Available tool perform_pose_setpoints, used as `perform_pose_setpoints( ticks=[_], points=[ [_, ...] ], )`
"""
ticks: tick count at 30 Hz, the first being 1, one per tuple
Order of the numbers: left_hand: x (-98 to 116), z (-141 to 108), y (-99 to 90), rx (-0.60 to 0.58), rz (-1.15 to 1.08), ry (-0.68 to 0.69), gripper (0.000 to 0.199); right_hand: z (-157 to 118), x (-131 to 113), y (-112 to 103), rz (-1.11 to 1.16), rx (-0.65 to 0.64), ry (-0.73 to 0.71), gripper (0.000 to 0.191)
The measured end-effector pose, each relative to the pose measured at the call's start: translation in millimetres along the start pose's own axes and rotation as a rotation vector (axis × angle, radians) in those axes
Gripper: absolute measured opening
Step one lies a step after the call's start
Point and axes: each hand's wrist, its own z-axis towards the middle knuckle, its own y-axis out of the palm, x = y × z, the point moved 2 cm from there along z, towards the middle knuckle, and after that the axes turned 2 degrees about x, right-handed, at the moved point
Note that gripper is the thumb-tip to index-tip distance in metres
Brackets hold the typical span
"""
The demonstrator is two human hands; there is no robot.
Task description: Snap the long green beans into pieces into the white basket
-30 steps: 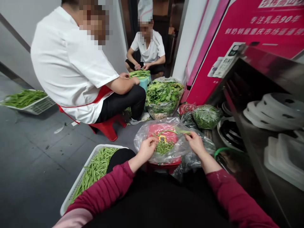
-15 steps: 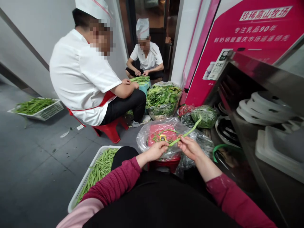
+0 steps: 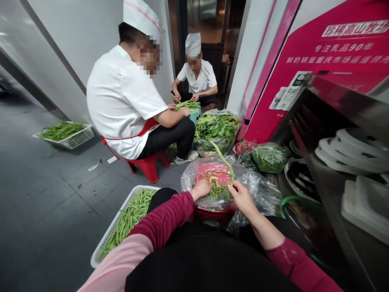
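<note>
A long green bean stands up from my right hand, pinched near its lower end between thumb and fingers, its upper part bending to the left. My left hand is apart from the bean, at the left side of the red stool top. Its fingers are drawn together, and what they hold, if anything, is hidden. Clear plastic is spread over the stool, with small green trimmings lying on it between my hands.
A white basket of cut beans stands on the floor to my left. One co-worker sits on a red stool; another squats farther back. Bagged greens stand ahead, and a metal shelf bounds my right side.
My hands have come apart. My left hand has let go of the bean and lowered toward the trimmings. The bean has swung from slanting to nearly upright in my right hand.
</note>
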Motion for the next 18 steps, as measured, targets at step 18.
perform_pose_setpoints(
  ticks=[18],
  points=[
    [61.0, -18.6, -30.5, 0.043, -0.596, 0.354, 0.031, -30.6, 0.1, 8.1, 0.763, -0.366, 0.650, 0.039]
  ],
)
